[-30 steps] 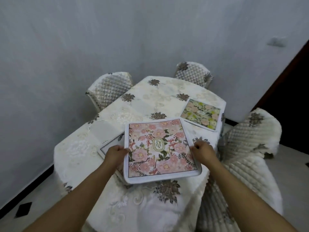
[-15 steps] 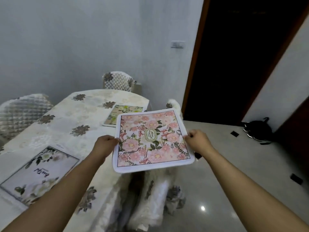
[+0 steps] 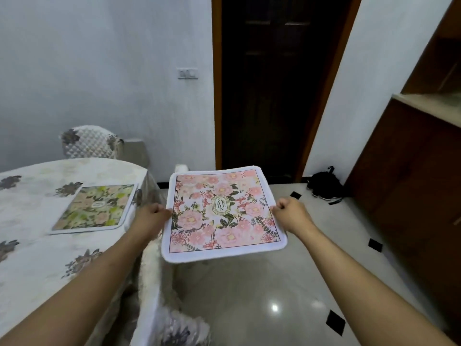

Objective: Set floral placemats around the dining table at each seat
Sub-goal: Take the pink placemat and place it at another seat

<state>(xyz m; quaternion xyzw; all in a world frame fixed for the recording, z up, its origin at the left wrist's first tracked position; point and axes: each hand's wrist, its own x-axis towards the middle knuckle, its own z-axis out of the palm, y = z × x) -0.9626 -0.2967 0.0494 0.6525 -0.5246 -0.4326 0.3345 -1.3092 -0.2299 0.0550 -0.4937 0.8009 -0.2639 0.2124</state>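
Head view: the left hand (image 3: 152, 217) is closed on the left edge of the pink floral placemat (image 3: 222, 213), at 9 o'clock of it. The right hand (image 3: 290, 214) is closed on its right edge, at 3 o'clock. The placemat hangs flat between them, off the table (image 3: 27, 258), above the floor (image 3: 274, 283). A green floral placemat (image 3: 96, 208) lies on the table at 9 o'clock of the left hand.

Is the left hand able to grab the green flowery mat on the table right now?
Probably not yet. The left hand is close beside the green mat, with nothing between, but it is busy gripping the pink mat together with the right hand.
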